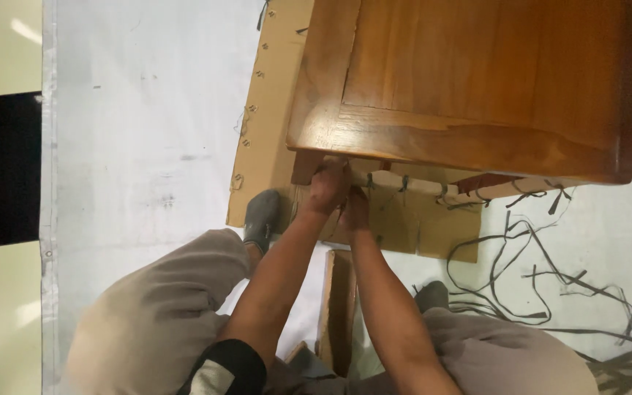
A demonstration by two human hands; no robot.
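Honey-brown varnished wood fills the upper right: a cabinet [477,80] standing on a sheet of cardboard [268,117] over a pale floor covering [140,146]. Under the cabinet's near bottom edge runs a pale strip [404,183], wrapped at intervals with dark ties, and its long axis goes left to right, dropping slightly toward the right. Both hands meet at the strip's left end, straight ahead of the person and just below the cabinet's front corner.

The left hand [328,186] is closed over that end, knuckles up, touching the underside of the cabinet. The right hand [356,208] sits just beside and a little nearer the body, fingers curled as if pinching something, though what lies between them is hidden by the hand itself; probably a tie or the strip. The left hand is the one farther forward.

Room is tight above, where the cabinet edge overhangs. To the right the strip runs free, with loose dark strapping [543,278] scattered on the floor beyond it. A narrow wooden piece [338,307] lies between the forearms, pointing toward the hands. A grey-socked foot [261,216] rests on the cardboard just left of the left wrist; another foot [431,294] lies to the right.
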